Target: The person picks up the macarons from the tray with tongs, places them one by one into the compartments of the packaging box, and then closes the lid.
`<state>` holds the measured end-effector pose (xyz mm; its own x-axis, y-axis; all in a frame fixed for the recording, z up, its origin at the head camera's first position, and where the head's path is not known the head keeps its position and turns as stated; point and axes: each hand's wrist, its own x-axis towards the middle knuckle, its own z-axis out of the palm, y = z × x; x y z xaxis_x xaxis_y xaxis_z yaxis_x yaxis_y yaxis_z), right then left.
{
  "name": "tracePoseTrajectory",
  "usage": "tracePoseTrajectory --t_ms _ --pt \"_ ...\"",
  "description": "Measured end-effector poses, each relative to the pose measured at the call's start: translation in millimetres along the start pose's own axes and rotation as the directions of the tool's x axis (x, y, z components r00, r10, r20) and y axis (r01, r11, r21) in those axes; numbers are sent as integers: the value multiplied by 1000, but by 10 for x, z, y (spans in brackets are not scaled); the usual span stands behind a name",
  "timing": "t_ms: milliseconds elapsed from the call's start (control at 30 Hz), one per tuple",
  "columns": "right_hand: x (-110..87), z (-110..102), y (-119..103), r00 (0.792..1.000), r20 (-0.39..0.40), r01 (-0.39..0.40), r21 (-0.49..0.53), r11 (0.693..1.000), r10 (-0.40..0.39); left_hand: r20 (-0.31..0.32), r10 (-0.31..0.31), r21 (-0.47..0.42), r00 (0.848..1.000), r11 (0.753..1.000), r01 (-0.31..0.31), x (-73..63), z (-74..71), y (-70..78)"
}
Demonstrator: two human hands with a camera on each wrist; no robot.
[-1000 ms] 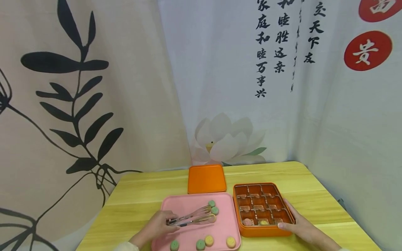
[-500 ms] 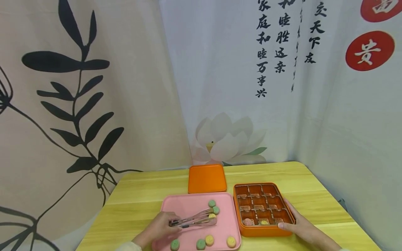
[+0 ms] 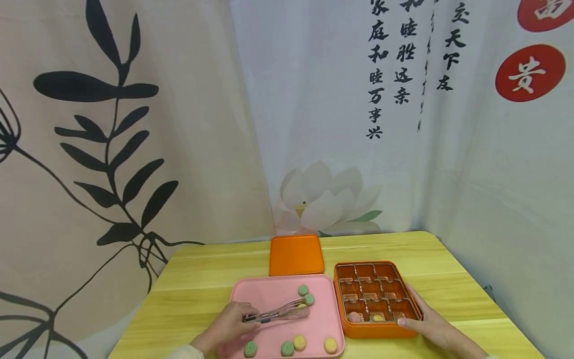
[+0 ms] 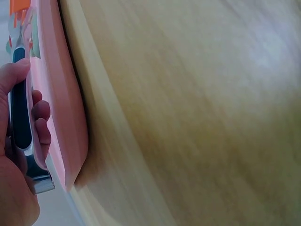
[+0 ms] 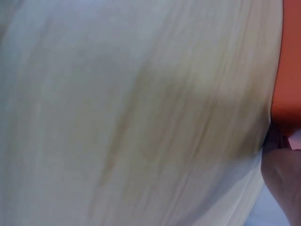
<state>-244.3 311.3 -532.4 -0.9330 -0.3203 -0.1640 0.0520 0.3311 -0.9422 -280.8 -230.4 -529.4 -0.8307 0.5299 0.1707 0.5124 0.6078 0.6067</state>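
My left hand grips a pair of kitchen tongs above the pink tray. The tongs' dark handle shows under the thumb in the left wrist view. Their tips lie over a yellow cookie-like round, mostly hidden, beside a green round. On the right, my right hand holds the orange box at its right side, thumb on the near corner. Inside the divided box, a pink round and a yellow round occupy two front compartments.
An orange lid lies behind the tray on the wooden table. Near the tray's front edge sit green rounds and yellow rounds. A printed curtain hangs behind the table.
The tongs have shifted slightly right, and their tips have come closer together over the yellow round. My right hand and the box stay in place.
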Motion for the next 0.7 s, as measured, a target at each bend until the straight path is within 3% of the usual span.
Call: tracePoseTrajectory --t_ms 400,700 --pt "-12 3 1 1000 -8 1 -9 1000 -1 -26 53 21 998 998 -53 -4 -41 36" --pt "-17 18 -18 999 -43 -13 -28 1000 12 -30 51 -13 998 999 -51 -9 -54 55"
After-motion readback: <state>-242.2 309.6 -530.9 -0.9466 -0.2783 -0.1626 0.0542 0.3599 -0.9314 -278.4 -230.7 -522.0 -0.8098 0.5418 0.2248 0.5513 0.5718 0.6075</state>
